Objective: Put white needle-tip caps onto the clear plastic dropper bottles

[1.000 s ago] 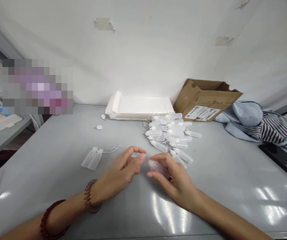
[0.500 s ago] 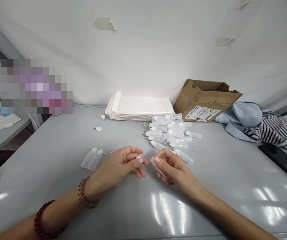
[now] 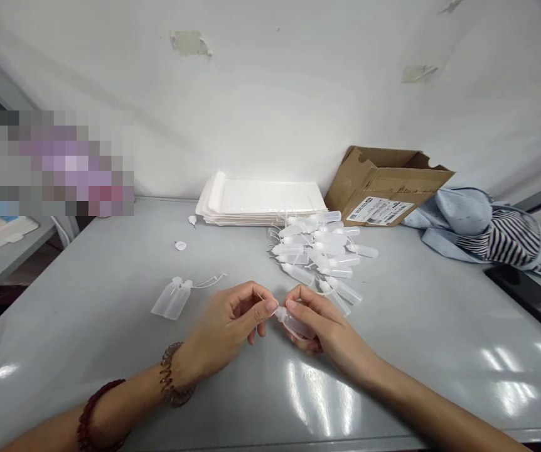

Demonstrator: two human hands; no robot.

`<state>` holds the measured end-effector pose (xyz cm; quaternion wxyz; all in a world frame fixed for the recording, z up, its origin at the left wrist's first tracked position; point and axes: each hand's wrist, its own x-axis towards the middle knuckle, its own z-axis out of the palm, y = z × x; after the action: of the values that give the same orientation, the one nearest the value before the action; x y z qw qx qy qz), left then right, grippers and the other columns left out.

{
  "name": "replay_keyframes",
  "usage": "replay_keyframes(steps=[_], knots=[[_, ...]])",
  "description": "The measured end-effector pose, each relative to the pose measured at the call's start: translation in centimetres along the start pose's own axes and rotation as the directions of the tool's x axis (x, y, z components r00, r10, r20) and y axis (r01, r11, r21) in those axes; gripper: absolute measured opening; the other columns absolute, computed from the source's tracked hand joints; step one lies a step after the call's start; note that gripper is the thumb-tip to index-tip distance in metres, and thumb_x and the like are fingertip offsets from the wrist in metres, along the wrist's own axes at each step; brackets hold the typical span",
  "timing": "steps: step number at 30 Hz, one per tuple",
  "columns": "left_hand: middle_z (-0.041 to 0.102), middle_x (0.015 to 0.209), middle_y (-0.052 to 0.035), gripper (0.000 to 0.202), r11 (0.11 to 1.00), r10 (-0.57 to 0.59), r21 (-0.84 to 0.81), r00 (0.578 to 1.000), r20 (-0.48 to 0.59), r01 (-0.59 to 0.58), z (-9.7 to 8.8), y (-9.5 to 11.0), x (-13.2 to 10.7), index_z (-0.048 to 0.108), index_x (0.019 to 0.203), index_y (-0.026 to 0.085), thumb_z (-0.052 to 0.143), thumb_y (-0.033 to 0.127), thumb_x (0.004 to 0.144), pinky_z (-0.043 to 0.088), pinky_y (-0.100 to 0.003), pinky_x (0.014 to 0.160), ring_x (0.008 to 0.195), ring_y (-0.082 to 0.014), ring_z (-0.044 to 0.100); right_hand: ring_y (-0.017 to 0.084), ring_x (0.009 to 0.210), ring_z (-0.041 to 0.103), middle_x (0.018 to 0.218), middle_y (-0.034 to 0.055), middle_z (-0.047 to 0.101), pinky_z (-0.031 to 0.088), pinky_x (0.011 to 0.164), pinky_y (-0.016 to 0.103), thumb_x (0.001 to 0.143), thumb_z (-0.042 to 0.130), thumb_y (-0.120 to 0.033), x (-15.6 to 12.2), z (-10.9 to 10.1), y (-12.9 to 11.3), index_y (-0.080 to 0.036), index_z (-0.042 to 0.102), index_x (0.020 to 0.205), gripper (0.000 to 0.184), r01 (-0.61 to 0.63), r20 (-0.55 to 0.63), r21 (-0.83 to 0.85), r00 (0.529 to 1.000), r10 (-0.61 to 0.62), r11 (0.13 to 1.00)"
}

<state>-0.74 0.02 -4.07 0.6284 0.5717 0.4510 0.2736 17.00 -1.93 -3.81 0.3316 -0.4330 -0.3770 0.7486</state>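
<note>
My right hand (image 3: 322, 320) is shut around a translucent plastic squeeze bottle (image 3: 293, 323), which lies on its side with its narrow end pointing left. My left hand (image 3: 226, 320) pinches a small white piece between thumb and forefinger, right at the bottle's narrow tip. A thin wire sticks up from those fingertips. The piece itself is mostly hidden by my fingers. Both hands hover just above the grey table, and the bottle's body is partly covered by my right fingers.
Several loose bottles lie in a pile (image 3: 320, 248) beyond my hands. To the left are a flat bottle pair (image 3: 171, 299) and small white caps (image 3: 181, 245). Behind stand stacked white trays (image 3: 261, 204), a cardboard box (image 3: 383, 185) and striped clothing (image 3: 501, 235).
My hands have drawn together. The bottle has turned to lie sideways, with its tip now meeting the small white piece in my left fingers.
</note>
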Motion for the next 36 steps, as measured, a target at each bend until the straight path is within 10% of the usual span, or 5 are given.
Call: replay_keyframes(steps=[17, 21, 25, 28, 36], knots=[[0.058, 0.053, 0.0034, 0.018, 0.995, -0.065, -0.065, 0.990, 0.127, 0.074, -0.7, 0.3, 0.4, 0.064, 0.080, 0.015, 0.065, 0.034, 0.080, 0.049, -0.022, 0.049, 0.049, -0.0099, 0.055, 0.006, 0.049, 0.024, 0.058, -0.0085, 0.035, 0.017, 0.047, 0.021, 0.088, 0.052, -0.045, -0.3, 0.5, 0.8, -0.020, 0.039, 0.079, 0.030, 0.077, 0.012, 0.011, 0.997, -0.077, 0.997], [0.062, 0.068, -0.0007, 0.012, 0.981, 0.147, 0.120, 0.987, 0.069, -0.154, -0.6, 0.6, -0.2, 0.066, 0.083, 0.016, 0.063, 0.027, 0.081, 0.051, -0.024, 0.054, 0.056, -0.0110, 0.057, 0.003, 0.045, 0.018, 0.058, -0.0091, 0.035, 0.011, 0.043, 0.019, 0.089, 0.052, -0.043, -0.4, 0.3, 0.4, -0.021, 0.036, 0.079, 0.029, -0.078, 0.067, 0.148, 0.995, 0.068, 0.986], [0.066, 0.084, -0.0053, 0.009, 0.846, 0.428, 0.291, 0.894, 0.130, -0.447, -0.8, 1.3, -0.6, 0.070, 0.082, 0.017, 0.061, 0.017, 0.083, 0.051, -0.024, 0.062, 0.069, -0.0134, 0.062, 0.002, 0.043, 0.019, 0.062, -0.0060, 0.043, 0.008, 0.041, 0.017, 0.089, 0.051, -0.043, -0.4, 0.1, -0.3, -0.022, 0.035, 0.080, 0.028, -0.243, 0.206, 0.236, 0.959, 0.196, 0.941], [0.069, 0.086, -0.0054, 0.007, 0.873, 0.391, 0.267, 0.913, 0.116, -0.408, -1.0, 1.7, -0.6, 0.071, 0.078, 0.018, 0.065, 0.018, 0.080, 0.051, -0.024, 0.065, 0.074, -0.0156, 0.063, 0.002, 0.042, 0.017, 0.058, -0.0069, 0.041, 0.007, 0.040, 0.017, 0.090, 0.049, -0.043, -0.4, 0.0, -0.5, -0.022, 0.035, 0.081, 0.027, -0.289, 0.274, 0.231, 0.936, 0.222, 0.929], [0.059, 0.052, 0.0021, 0.019, 0.995, 0.004, 0.103, 0.999, 0.039, -0.008, -0.6, 1.6, -0.5, 0.065, 0.075, 0.015, 0.063, 0.034, 0.080, 0.047, -0.022, 0.049, 0.048, -0.0110, 0.056, 0.009, 0.053, 0.029, 0.061, -0.0076, 0.036, 0.025, 0.052, 0.023, 0.093, 0.040, -0.047, -0.9, 0.9, 1.5, -0.023, 0.035, 0.089, 0.026, 0.276, 0.055, -0.315, 0.960, -0.273, 0.908]])
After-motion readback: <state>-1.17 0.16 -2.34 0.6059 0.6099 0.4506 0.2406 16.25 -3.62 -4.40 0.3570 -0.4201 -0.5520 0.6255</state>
